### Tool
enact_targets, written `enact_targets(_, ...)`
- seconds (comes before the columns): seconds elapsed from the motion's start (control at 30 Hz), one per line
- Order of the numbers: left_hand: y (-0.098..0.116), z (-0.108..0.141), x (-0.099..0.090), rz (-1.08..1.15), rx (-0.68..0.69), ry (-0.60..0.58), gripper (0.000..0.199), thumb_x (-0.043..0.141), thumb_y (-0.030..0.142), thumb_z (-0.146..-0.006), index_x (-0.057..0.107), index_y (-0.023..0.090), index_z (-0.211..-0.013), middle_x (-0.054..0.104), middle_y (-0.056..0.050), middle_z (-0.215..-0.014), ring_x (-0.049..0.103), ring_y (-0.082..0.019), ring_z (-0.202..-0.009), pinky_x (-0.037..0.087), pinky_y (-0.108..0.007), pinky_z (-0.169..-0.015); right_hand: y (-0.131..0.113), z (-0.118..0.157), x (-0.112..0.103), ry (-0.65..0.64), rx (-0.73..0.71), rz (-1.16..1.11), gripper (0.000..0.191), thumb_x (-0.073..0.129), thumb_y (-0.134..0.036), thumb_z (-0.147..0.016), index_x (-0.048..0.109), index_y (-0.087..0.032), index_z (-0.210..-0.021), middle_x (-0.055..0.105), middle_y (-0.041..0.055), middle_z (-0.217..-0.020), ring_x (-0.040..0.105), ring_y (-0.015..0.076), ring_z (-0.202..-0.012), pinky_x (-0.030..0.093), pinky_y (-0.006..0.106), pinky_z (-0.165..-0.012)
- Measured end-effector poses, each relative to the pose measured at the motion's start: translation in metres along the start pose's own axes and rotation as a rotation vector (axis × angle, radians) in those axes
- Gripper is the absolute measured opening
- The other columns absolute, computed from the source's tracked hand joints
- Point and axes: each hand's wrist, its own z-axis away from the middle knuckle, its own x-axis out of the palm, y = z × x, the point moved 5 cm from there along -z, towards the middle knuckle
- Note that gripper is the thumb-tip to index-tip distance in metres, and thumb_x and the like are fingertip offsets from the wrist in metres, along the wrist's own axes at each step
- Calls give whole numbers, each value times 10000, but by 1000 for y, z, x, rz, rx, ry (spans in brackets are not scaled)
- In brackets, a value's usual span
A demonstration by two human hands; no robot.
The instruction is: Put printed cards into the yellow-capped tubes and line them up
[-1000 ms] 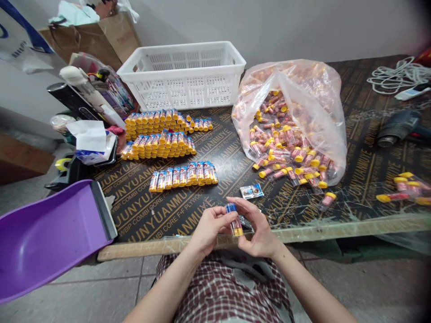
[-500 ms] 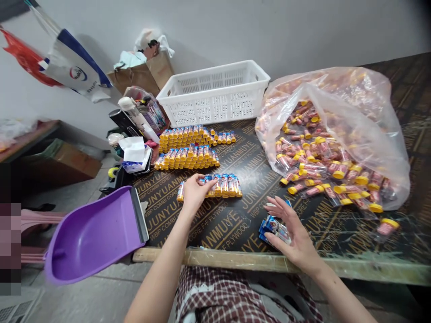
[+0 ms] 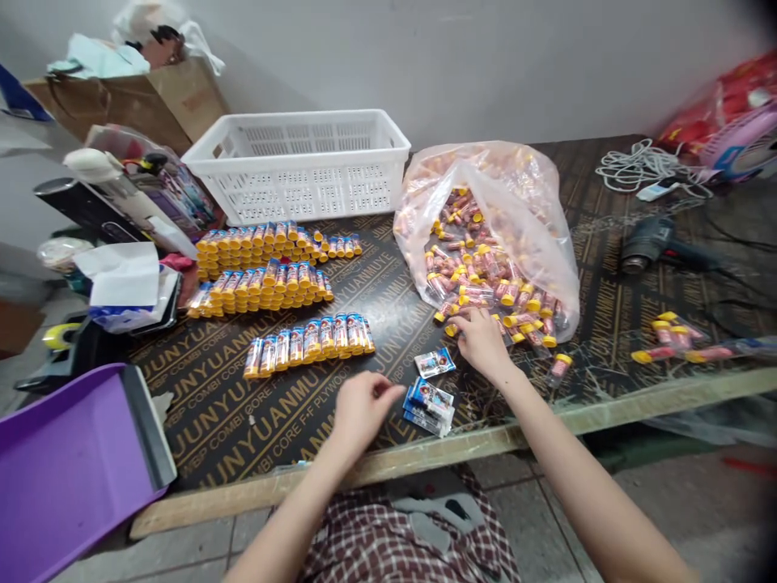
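Observation:
My left hand [image 3: 366, 411] hovers over the board just left of a small stack of blue-and-clear printed sleeves [image 3: 430, 405]. Its fingers are loosely bent, thumb apart, and nothing shows in them. Another flat sleeve [image 3: 435, 362] lies alone above that stack. My right hand [image 3: 482, 346] reaches to the near edge of a heap of clear tubes with yellow caps and pink contents [image 3: 479, 267]. Its fingers are spread, and a yellow cap shows beside the fingertips; a firm hold is not visible. Left of my hands stands a row of sleeved tubes [image 3: 312, 340].
Stacked sleeved tubes [image 3: 261, 287] lie behind the row, before a white basket [image 3: 303, 174]. A clear plastic bag [image 3: 546, 219] surrounds the loose tubes. A heat gun [image 3: 647, 243], white cable [image 3: 640, 168] and several tubes [image 3: 673, 340] lie right. A purple dustpan [image 3: 66, 461] is left.
The view has swung right. My left hand has left the row of sleeved tubes and come toward the sleeves. My right hand has moved from the sleeves up to the loose tubes.

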Motion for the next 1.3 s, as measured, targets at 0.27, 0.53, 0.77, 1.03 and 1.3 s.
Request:
enact_targets(0.27,-1,7,49,-152,-88,-82,98,697,252,-701,624,202,-659,622,-2,-692,544,-160,-663,293,-249,-596,-13,2,-16,-14,-68,-66,175,545,-131,-756,604,-155,-918,621,95,-916,544,238,-878,418,344,-800)
enact_targets(0.53,-1,8,48,-153,-63,-75,121,596,226,-783,620,203,-666,641,-23,-678,556,-174,-670,298,-259,-628,-64,69,-19,-295,37,-268,199,518,-164,-770,599,-211,-945,624,-12,-703,575,152,-602,390,246,-589)
enact_targets(0.77,-4,15,43,-109,-46,-37,143,572,230,-797,650,216,-678,654,-28,-664,561,-170,-640,309,-261,-631,-72,82,5,-352,49,21,67,562,-203,-776,586,-207,-838,670,31,-781,617,181,-667,321,247,-563)
enact_targets(1.03,-14,19,30,191,-119,78,104,639,209,-664,577,176,-587,574,5,-584,527,-131,-562,369,-242,-576,-70,81,-2,-276,149,-201,54,558,-233,-811,604,-210,-829,659,23,-775,606,179,-673,370,253,-589)
enact_targets(1.3,-27,18,27,1038,-459,92,426,779,201,-489,507,174,-816,635,21,-560,613,-135,-524,503,-241,-555,-59,83,-12,45,397,-1107,255,658,-396,-793,544,-216,-934,649,20,-819,614,156,-692,510,253,-605)
